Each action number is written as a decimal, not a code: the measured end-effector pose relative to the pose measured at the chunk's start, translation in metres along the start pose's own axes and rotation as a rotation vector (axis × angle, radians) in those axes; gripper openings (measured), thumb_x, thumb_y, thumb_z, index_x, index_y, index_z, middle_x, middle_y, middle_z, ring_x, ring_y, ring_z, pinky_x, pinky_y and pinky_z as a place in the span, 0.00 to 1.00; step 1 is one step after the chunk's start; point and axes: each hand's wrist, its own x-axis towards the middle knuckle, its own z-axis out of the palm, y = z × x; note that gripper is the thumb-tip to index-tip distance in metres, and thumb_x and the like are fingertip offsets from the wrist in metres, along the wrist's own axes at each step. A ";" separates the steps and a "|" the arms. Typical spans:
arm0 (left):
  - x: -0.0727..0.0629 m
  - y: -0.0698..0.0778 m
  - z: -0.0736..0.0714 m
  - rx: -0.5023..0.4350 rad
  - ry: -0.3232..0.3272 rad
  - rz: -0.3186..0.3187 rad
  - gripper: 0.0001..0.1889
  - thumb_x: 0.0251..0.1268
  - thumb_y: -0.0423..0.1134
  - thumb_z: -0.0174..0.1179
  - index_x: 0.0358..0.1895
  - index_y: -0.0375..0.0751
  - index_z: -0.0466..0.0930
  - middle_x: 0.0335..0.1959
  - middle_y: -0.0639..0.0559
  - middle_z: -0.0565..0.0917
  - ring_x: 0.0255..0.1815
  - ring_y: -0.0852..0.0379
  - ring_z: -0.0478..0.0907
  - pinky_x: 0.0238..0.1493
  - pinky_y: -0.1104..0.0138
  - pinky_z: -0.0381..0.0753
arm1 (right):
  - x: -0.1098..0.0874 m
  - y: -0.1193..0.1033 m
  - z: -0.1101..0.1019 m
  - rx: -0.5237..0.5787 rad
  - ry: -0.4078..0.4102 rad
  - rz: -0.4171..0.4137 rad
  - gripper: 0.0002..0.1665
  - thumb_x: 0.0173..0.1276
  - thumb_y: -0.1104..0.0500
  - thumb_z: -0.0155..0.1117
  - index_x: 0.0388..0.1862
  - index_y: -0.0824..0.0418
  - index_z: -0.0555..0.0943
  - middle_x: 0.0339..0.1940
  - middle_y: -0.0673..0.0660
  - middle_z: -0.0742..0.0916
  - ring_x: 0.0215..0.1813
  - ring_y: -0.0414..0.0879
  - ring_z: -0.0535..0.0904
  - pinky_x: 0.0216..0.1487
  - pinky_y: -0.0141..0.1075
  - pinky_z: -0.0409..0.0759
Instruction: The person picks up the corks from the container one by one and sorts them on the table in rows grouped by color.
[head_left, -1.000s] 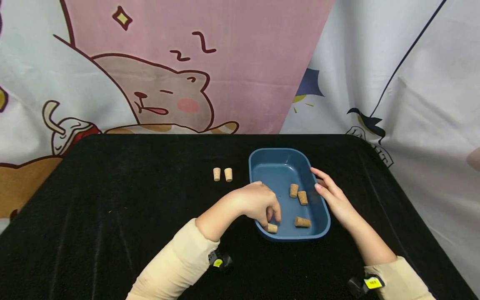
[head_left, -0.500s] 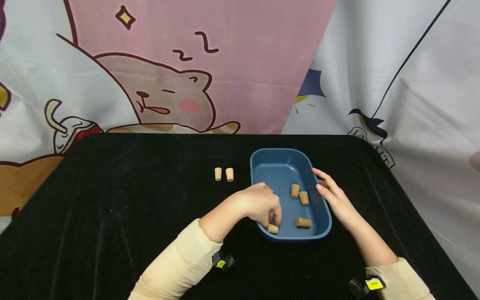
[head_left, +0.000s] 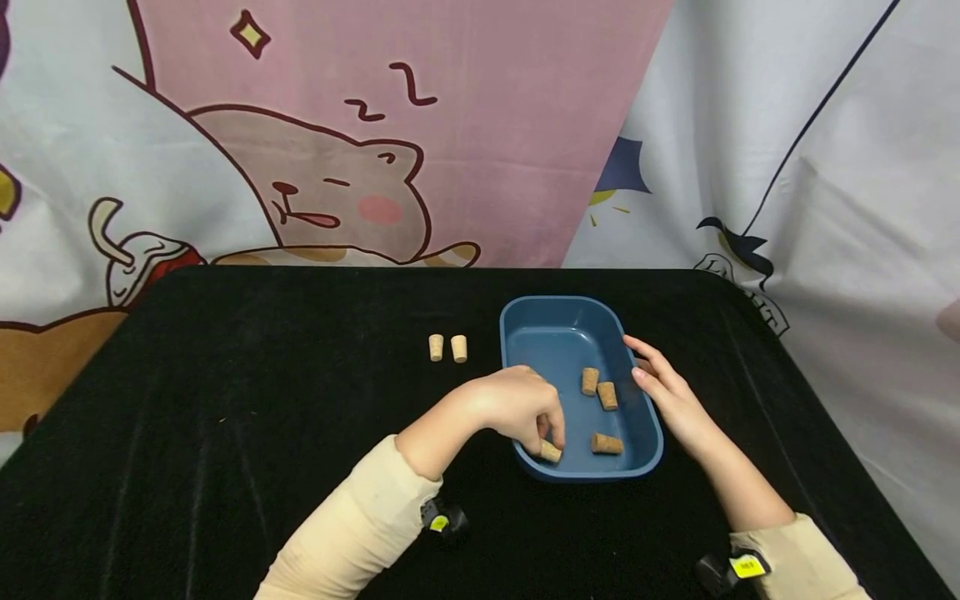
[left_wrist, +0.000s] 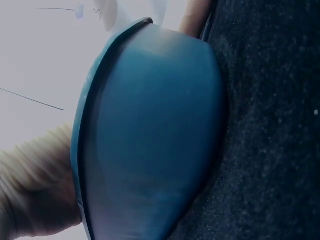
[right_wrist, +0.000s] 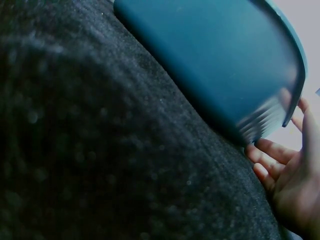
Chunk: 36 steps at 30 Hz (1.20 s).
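Note:
My left hand [head_left: 521, 408] reaches over the near left rim of the blue tray [head_left: 558, 302], its fingers bent down inside. Thumb and fingertips pinch a pale cork [head_left: 551, 452] in the near left corner, its upper part hidden by the fingers. At the tray's right side, my right hand [head_left: 672, 404] rests its fingertips against the rim and outer wall. The right wrist view shows those fingers [right_wrist: 272, 152] loosely extended along the tray's wall [right_wrist: 215, 60]. In the left wrist view the tray's outer wall [left_wrist: 155, 115] covers the cork.
Inside the tray lie a darker cork [head_left: 607, 444] near the front and two more, one cork [head_left: 590, 382] beside another cork [head_left: 607, 396]. Left of the tray, two pale corks [head_left: 436, 347] stand on the black cloth [head_left: 262, 467]. A patterned curtain [head_left: 510, 125] hangs behind.
The pale cork in my left fingers has shifted slightly right and away from the near rim, and tilted. My right hand and the other corks stay as they were.

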 end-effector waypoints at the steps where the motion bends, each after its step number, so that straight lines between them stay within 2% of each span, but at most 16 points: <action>1: 0.000 -0.001 0.000 -0.020 0.002 0.002 0.11 0.53 0.34 0.69 0.39 0.55 0.88 0.26 0.69 0.79 0.31 0.73 0.74 0.42 0.76 0.69 | 0.000 0.000 0.000 -0.001 0.000 0.000 0.31 0.79 0.54 0.37 0.78 0.52 0.48 0.69 0.74 0.61 0.63 0.72 0.63 0.52 0.55 0.71; 8: 0.000 -0.007 -0.001 -0.133 0.022 0.038 0.12 0.54 0.32 0.67 0.41 0.50 0.87 0.29 0.66 0.80 0.32 0.70 0.75 0.37 0.76 0.73 | 0.002 0.001 0.000 0.011 -0.003 -0.001 0.31 0.79 0.54 0.37 0.78 0.51 0.49 0.69 0.74 0.61 0.63 0.71 0.64 0.52 0.54 0.72; 12: -0.001 -0.008 -0.004 -0.207 0.045 0.065 0.13 0.54 0.30 0.67 0.43 0.47 0.87 0.31 0.63 0.81 0.28 0.66 0.76 0.34 0.73 0.75 | 0.003 0.002 0.001 0.008 0.000 -0.004 0.30 0.79 0.54 0.37 0.78 0.51 0.49 0.69 0.74 0.62 0.63 0.71 0.64 0.52 0.53 0.71; 16: -0.002 -0.011 -0.006 -0.260 0.073 0.088 0.13 0.55 0.29 0.67 0.44 0.45 0.87 0.34 0.61 0.81 0.28 0.64 0.77 0.34 0.72 0.77 | 0.002 0.002 0.000 0.005 0.002 -0.009 0.30 0.79 0.55 0.37 0.77 0.52 0.49 0.69 0.73 0.62 0.63 0.71 0.64 0.52 0.55 0.70; 23: -0.003 -0.011 -0.010 -0.316 0.112 0.120 0.14 0.55 0.26 0.65 0.45 0.41 0.86 0.36 0.57 0.80 0.28 0.61 0.76 0.33 0.70 0.77 | 0.000 0.004 -0.001 0.013 -0.001 -0.009 0.30 0.79 0.55 0.37 0.78 0.52 0.49 0.69 0.73 0.61 0.63 0.70 0.63 0.52 0.53 0.71; 28: -0.006 -0.012 -0.013 -0.343 0.133 0.145 0.13 0.56 0.27 0.65 0.46 0.40 0.85 0.37 0.58 0.80 0.34 0.62 0.76 0.36 0.70 0.77 | -0.001 0.002 -0.001 0.014 0.002 0.000 0.30 0.79 0.54 0.37 0.78 0.52 0.49 0.68 0.74 0.62 0.62 0.71 0.64 0.51 0.53 0.72; 31: -0.010 -0.013 -0.018 -0.380 0.176 0.155 0.13 0.56 0.27 0.64 0.45 0.39 0.85 0.37 0.58 0.80 0.35 0.61 0.76 0.37 0.68 0.78 | -0.001 0.002 -0.001 0.012 0.003 0.000 0.30 0.79 0.54 0.37 0.78 0.52 0.49 0.68 0.74 0.62 0.62 0.71 0.64 0.51 0.53 0.72; 36: -0.023 -0.017 -0.030 -0.394 0.295 0.173 0.11 0.56 0.28 0.63 0.43 0.39 0.85 0.39 0.56 0.81 0.35 0.60 0.76 0.37 0.66 0.78 | 0.000 0.002 0.000 0.009 0.006 -0.009 0.30 0.79 0.55 0.38 0.77 0.53 0.49 0.68 0.74 0.62 0.62 0.71 0.65 0.51 0.51 0.73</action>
